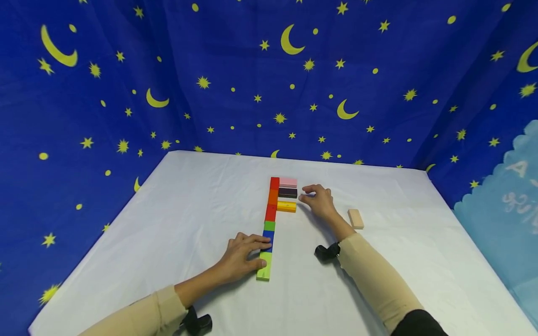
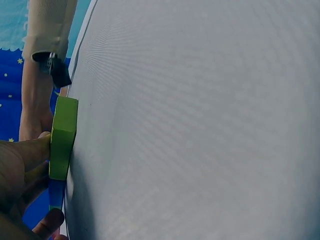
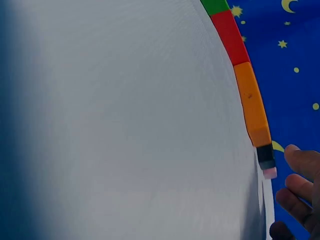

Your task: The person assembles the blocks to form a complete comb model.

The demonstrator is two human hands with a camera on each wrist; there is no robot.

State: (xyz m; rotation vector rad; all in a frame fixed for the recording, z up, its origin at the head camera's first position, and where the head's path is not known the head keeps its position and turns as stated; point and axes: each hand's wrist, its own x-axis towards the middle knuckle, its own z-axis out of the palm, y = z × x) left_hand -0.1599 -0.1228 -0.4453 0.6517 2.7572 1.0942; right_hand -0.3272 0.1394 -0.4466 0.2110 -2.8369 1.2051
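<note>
A line of coloured wooden blocks lies end to end on the white-covered table. From far to near it runs red [image 1: 275, 182], orange [image 1: 273, 196], red [image 1: 271, 213], green [image 1: 269, 226], blue [image 1: 270, 246] and lime green [image 1: 263, 273]. Pink [image 1: 288, 182], black [image 1: 287, 192] and yellow-orange [image 1: 286, 206] blocks stick out rightward from its far part. My left hand [image 1: 241, 256] rests on the near end, fingers extended over the blue block and thumb at the lime one [image 2: 63, 142]. Just right of the black block, my right hand [image 1: 320, 200] hovers with relaxed fingers, holding nothing.
A plain wooden block [image 1: 355, 219] lies on the table right of my right wrist. Blue cloth [image 1: 252, 65] with yellow moons and stars hangs behind and beside the table [image 1: 201, 200]. Each wrist carries a small black camera [image 1: 327, 253].
</note>
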